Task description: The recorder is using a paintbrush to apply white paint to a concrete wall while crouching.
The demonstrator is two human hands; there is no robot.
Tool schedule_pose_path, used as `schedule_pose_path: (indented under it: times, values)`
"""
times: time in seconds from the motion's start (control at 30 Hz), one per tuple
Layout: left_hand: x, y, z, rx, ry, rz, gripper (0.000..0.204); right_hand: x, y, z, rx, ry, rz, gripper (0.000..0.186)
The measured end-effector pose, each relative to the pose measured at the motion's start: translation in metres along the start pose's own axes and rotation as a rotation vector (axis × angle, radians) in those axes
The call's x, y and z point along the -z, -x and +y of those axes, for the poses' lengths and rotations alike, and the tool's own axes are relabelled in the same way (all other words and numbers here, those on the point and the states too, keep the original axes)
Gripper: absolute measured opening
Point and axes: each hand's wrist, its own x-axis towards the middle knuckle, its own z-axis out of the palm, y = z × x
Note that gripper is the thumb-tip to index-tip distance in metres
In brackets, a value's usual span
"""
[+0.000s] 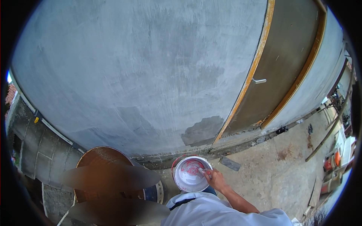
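My right hand [215, 180] is closed around the handle of what looks like a paintbrush [204, 171], held over the right side of a bucket. The bucket [181, 183] is white inside, with pinkish-red patches at its bottom and a thin red wire handle at its far left. What the brush's head touches in there is too small to make out. My left hand does not show. Just beyond the bucket rises a grey plastered wall [151, 75], streaked with pale strokes and darker patches low down.
A large rusty-brown drum [98, 151] stands left of the bucket, partly blurred over. On the right, a brown door [283, 64] sits in an orange-yellow frame. A flat grey piece [230, 164] lies on the concrete floor [264, 177]. A long pole [328, 137] leans at far right.
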Motion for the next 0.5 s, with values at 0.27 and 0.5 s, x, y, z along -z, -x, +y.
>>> schedule_pose_path:
  times: [0.27,0.5]
  values:
    - [-0.029,-0.020,-0.041,-0.335,0.259,0.050,0.026,-0.019,0.037,0.022,-0.106,-0.138,-0.043,0.028]
    - [-0.035,-0.052,-0.015,-0.509,0.357,0.030,0.025,-0.048,-0.018,0.053,-0.050,-0.110,-0.121,0.046]
